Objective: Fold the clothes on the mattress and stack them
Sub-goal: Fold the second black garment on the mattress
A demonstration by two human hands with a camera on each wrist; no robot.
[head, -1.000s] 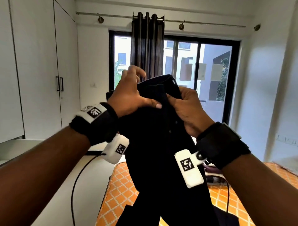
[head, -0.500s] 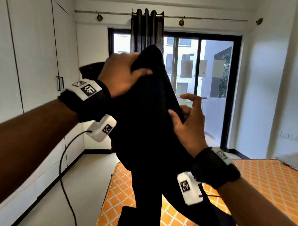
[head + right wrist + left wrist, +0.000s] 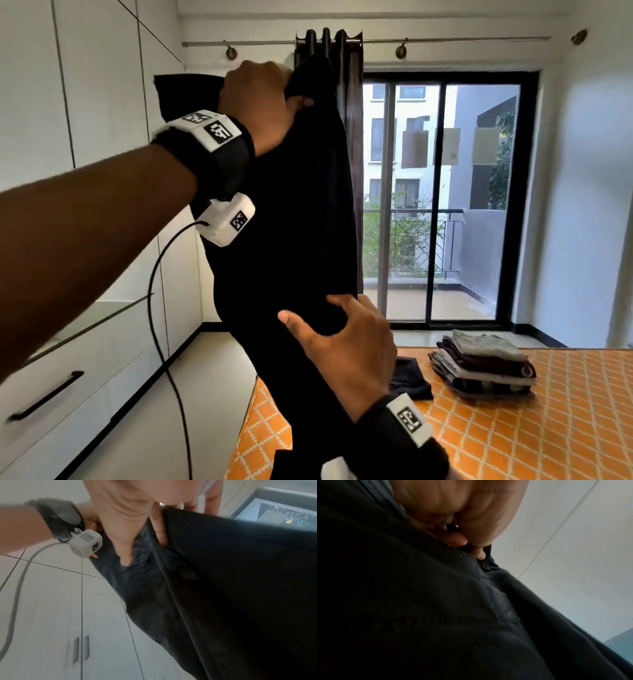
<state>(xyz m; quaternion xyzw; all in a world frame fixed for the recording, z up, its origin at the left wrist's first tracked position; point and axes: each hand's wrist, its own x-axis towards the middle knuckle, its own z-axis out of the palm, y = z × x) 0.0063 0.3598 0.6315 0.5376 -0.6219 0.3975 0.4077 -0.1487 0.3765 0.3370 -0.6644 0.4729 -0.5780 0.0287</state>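
the left hand (image 3: 255,102) has risen to 11 o'clock, fist gripping the black trousers (image 3: 291,219) that hang above the mattress (image 3: 565,428); the right hand (image 3: 346,353), dropped to 6 o'clock, pinches them.

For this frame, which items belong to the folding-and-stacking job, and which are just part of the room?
Part of the job:
- black trousers, gripped high by the left hand, held lower by the right hand
- stack of folded clothes
- dark garment lying beside the stack
- orange mattress

Just there:
- white wardrobe
- dark curtain
- balcony door
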